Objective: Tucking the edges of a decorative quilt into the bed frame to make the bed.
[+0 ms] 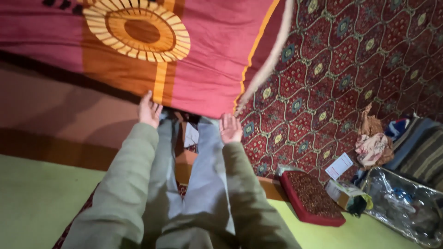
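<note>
Overhead, a pink quilt (207, 50) (orange sun motif) hangs just beyond both hands. Left hand (149, 109) touches its lower edge, fingers loose; right hand (230, 128) is released, palm up, just below it, red patterned carpet (341, 69) alongside.

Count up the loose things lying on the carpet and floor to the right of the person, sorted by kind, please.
Red patterned cushion: 1
White paper card: 1
Small cardboard box: 1
Crumpled cloth bundle: 1
Striped folded blanket: 1
Clear plastic bag: 1
Total: 6

Both hands, left hand and right hand, are at the edge of the pink and orange blanket, not these things.
</note>
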